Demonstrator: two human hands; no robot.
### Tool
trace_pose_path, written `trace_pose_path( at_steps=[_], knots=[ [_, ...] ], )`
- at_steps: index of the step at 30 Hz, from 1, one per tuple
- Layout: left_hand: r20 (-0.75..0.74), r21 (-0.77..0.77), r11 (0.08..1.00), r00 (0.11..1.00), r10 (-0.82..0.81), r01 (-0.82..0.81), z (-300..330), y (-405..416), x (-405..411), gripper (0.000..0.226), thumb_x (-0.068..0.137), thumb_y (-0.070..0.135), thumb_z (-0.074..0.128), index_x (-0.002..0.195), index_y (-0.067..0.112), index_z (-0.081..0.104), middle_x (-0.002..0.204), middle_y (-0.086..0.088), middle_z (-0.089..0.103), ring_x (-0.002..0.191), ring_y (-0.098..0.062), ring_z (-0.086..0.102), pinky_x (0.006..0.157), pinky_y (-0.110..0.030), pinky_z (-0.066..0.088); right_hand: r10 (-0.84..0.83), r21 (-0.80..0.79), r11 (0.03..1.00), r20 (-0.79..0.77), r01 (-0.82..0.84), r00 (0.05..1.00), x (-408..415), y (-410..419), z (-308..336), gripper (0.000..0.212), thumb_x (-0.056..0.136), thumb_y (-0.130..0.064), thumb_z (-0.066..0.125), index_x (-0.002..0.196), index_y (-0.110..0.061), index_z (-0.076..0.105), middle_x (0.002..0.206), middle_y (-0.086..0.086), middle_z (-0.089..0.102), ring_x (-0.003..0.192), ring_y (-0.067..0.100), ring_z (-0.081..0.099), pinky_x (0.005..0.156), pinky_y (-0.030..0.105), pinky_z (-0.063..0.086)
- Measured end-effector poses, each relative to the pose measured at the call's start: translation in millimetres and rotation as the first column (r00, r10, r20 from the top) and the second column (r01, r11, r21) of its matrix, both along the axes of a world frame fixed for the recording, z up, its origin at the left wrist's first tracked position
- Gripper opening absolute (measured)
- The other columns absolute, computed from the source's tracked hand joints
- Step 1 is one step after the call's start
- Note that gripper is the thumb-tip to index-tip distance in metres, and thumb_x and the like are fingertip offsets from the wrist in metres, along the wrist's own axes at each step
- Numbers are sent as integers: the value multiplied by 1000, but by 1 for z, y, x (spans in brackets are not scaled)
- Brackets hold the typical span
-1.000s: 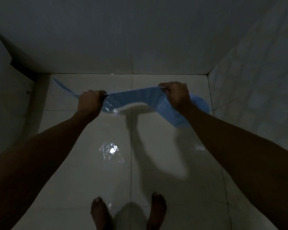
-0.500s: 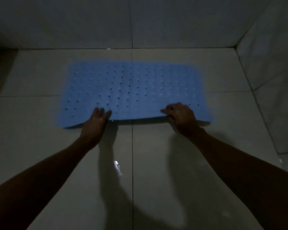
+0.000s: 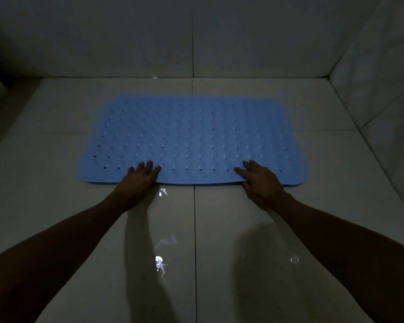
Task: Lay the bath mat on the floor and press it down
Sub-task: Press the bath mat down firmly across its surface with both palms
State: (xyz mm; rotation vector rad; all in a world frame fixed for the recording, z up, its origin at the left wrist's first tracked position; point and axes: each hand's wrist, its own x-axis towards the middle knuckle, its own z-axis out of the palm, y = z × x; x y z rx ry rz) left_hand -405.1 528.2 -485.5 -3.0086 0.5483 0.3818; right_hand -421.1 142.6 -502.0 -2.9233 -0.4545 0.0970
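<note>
1. Pressing is the step in hand: the blue bath mat lies spread on the tiled floor, and both hands rest on its near edge.
2. The left hand lies flat with fingers straight and close together, fingertips on the mat and the palm over its near rim; it grasps nothing.
3. The right hand lies flat too, fingers extended and a little spread toward the left hand, holding nothing, its heel off the mat on the tile.
4. From both hands the mat stretches away toward the back wall. Its long axis runs across, from the left hand's side to the right hand's side, so each hand has a stretch of mat beyond it on its outer side and a strip between the two.
5. Neither hand is clearly nearer the untouched far edge; the left corner seems to fall to the left hand and the right corner to the right.
6. The room is dim, so I cannot tell whether the mat sits fully flat; the near edge between the hands may be slightly lifted.
7. The underside is hidden, and the surface bumps and holes blur toward the far edge. Bright glints on the tile nearer than the hands suggest a wet or glossy floor.
</note>
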Motion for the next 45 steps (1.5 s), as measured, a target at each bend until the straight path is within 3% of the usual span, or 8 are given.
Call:
trace_pose_path(
  at_steps=[15,19,21,23,26,30,35,45],
  knots=[
    [-198,206,977,980,-6,48,3,0,-82,70,102,6,33,149,10,-18,151,-22,-26,144,-44,-7,117,-54,10,-9,-75,997,-241,-9,971,-84,4,13,80,94,8,37,156,-23,-2,163,8,-12,150,23,-12,117,30,-6],
    [-93,149,987,995,-47,60,-7,10,-125,103,69,9,83,146,1,16,148,-32,15,130,-53,34,96,-61,41,-7,-74,997,-240,-11,971,-119,4,6,76,95,3,35,156,-25,0,155,3,-20,144,19,-19,121,34,-5],
    [-68,124,990,996,-52,60,-5,13,-143,101,58,16,89,141,-1,33,143,-31,32,121,-51,46,86,-59,48,9,-97,995,-147,-24,989,-136,2,4,65,94,-10,37,155,-22,22,160,10,6,149,28,8,118,40,15],
    [14,56,991,992,-127,126,4,13,-160,67,85,26,63,140,-1,37,143,-29,33,124,-49,46,91,-58,46,73,-147,986,-44,-79,996,-150,0,6,56,87,-30,40,140,-21,52,147,15,47,133,33,48,107,44,40],
    [260,-78,964,939,-225,253,13,16,-159,63,99,42,19,120,3,63,124,-22,61,111,-39,59,97,-48,43,96,-31,995,84,-94,992,-146,5,11,49,85,-31,42,126,-15,64,136,13,58,121,33,58,105,43,34],
    [161,-280,960,985,67,-19,22,9,-93,73,100,50,10,131,-1,53,136,-24,51,124,-37,51,105,-38,29,-98,119,989,66,90,993,-78,27,26,53,99,-39,34,149,-23,39,159,6,28,145,27,29,116,45,26],
    [-16,-173,952,967,253,-252,0,6,-27,88,81,62,-12,153,14,2,160,-12,-6,147,-28,-9,117,-47,-4,-104,-102,991,-227,83,968,-19,24,8,62,98,-63,11,151,-42,-14,155,-6,-32,148,23,-22,118,46,-13],
    [40,-268,938,971,237,-218,-36,9,-50,69,92,61,-5,152,26,-9,159,-3,-15,145,-18,-19,116,-44,-14,-151,-145,981,-147,129,978,-66,16,-9,64,95,-66,3,153,-43,-10,159,-5,-26,147,19,-25,120,44,-14]
  ],
)
